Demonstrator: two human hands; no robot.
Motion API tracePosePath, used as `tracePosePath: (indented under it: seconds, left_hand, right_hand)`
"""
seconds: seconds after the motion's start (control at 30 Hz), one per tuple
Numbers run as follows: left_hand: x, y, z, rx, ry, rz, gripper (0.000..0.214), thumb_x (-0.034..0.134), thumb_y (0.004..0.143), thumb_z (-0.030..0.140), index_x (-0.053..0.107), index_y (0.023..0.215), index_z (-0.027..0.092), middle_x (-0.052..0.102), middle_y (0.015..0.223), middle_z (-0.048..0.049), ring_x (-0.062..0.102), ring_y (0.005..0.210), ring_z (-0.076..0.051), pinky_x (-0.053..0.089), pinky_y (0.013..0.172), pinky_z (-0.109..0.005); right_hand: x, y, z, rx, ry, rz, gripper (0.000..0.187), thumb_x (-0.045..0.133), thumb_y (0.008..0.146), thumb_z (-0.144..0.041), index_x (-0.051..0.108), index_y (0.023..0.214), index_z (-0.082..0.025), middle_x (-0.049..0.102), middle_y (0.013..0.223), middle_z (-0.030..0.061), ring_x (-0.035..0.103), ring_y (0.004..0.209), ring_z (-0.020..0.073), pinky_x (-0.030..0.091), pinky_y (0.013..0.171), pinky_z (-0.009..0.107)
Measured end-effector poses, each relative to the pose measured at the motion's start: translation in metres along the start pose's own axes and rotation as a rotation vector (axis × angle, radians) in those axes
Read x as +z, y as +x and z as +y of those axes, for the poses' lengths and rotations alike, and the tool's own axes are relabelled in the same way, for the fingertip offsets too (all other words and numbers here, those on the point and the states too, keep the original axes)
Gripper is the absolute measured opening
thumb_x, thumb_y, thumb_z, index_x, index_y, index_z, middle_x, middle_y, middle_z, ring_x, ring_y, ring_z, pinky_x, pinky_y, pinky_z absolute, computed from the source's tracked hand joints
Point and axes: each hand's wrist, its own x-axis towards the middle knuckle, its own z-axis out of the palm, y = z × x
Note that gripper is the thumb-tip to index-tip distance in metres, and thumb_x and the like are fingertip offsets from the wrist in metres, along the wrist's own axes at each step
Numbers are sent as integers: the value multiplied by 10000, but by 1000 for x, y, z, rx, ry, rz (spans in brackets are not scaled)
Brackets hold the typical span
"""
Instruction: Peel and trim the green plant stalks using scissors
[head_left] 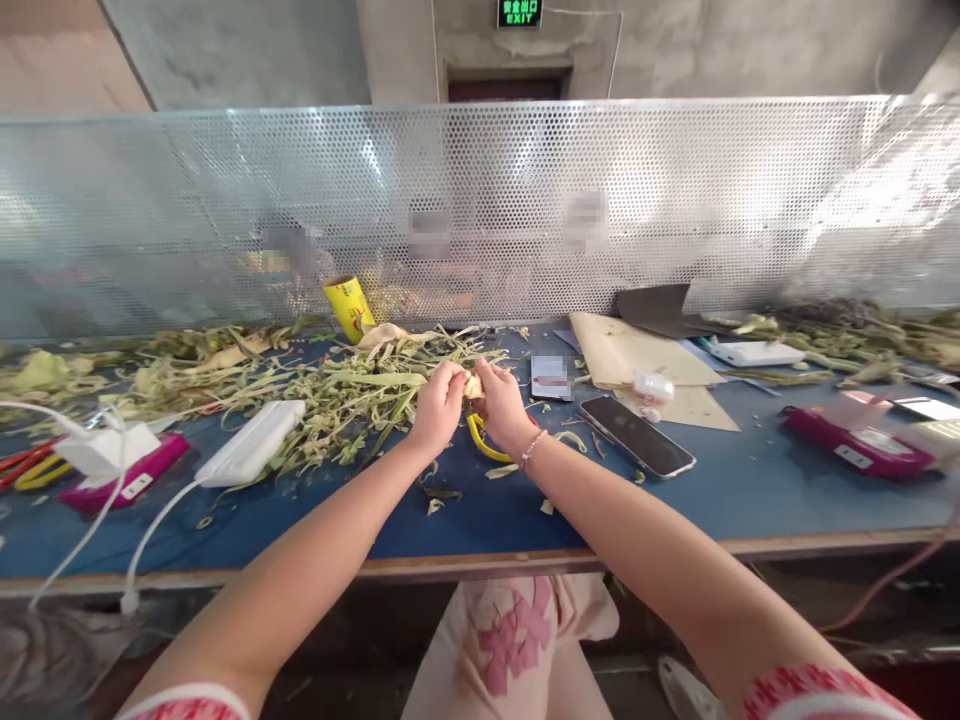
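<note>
My left hand [439, 402] and my right hand [506, 402] meet over the blue tabletop, fingertips pinched together. Between them is a small pale yellow piece of plant [472, 386], mostly covered by the fingers. Just beneath my right hand a curved yellow handle [484, 440] shows, like a scissor loop; whether it is held or lying on the table I cannot tell. Left of the hands spreads a heap of green and yellowish plant strips [337, 405]. A few loose scraps [435, 506] lie nearer the table's front edge.
A yellow cardboard tube [349, 308] leans behind the heap. Power bank [251, 443], magenta socket block [127, 470] and white cables occupy the left. To the right are a phone [637, 436], brown paper [637, 350] and another magenta block [859, 440]. A perforated metal screen [510, 200] borders the back.
</note>
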Motion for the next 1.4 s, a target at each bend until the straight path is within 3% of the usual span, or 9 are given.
tracePosePath:
  seconds: [0.13, 0.37, 0.5, 0.63, 0.8, 1.13, 1.4]
  left_hand:
    - [0, -2, 4, 52, -36, -53, 167, 403, 817, 287, 432, 679, 197, 419, 536, 46, 419, 515, -94, 333, 535, -219]
    - [3, 3, -5, 10, 6, 95, 156, 382, 827, 268, 429, 696, 197, 452, 555, 35, 442, 521, -101, 343, 534, -218]
    - [5, 3, -12, 47, 62, 112, 120, 388, 823, 239, 433, 720, 197, 489, 584, 25, 462, 532, -104, 343, 546, -220]
    - [7, 1, -11, 38, 88, 106, 120, 388, 823, 235, 428, 716, 201, 486, 585, 20, 468, 542, -112, 337, 547, -224]
    - [9, 1, -8, 3, 49, 110, 111, 411, 808, 225, 415, 699, 204, 478, 586, 20, 454, 544, -113, 325, 541, -229]
    - [18, 10, -29, -141, -182, 211, 187, 444, 810, 316, 414, 669, 197, 422, 548, 39, 427, 507, -96, 333, 507, -223]
    - [23, 14, -38, -228, -284, 220, 237, 426, 823, 369, 404, 663, 195, 353, 485, 64, 366, 418, -80, 308, 454, -216]
  right_hand:
    - [-2, 1, -7, 26, -15, -15, 358, 592, 641, -512, 438, 615, -190, 362, 428, -86, 292, 352, 44, 202, 356, 205]
    - [-1, 4, -1, -131, -153, -42, 404, 534, 664, -586, 424, 631, -199, 353, 418, -91, 312, 335, 48, 236, 340, 199]
    - [1, 1, 1, -57, -142, -12, 419, 589, 630, -568, 383, 608, -204, 388, 421, -83, 379, 351, 61, 316, 362, 201]
    - [1, 1, 4, -5, -126, -26, 417, 589, 635, -558, 394, 573, -195, 373, 398, -77, 352, 343, 52, 287, 354, 196]
    - [-2, 4, 6, -148, -158, -12, 396, 585, 649, -522, 369, 560, -202, 306, 376, -104, 271, 322, 34, 199, 341, 191]
    - [-2, 8, 8, -278, -210, 18, 335, 606, 642, -421, 357, 572, -207, 334, 383, -110, 279, 336, 37, 209, 359, 193]
    - [-2, 7, 8, -345, -300, 26, 324, 593, 666, -393, 348, 567, -206, 336, 406, -101, 291, 365, 42, 223, 374, 192]
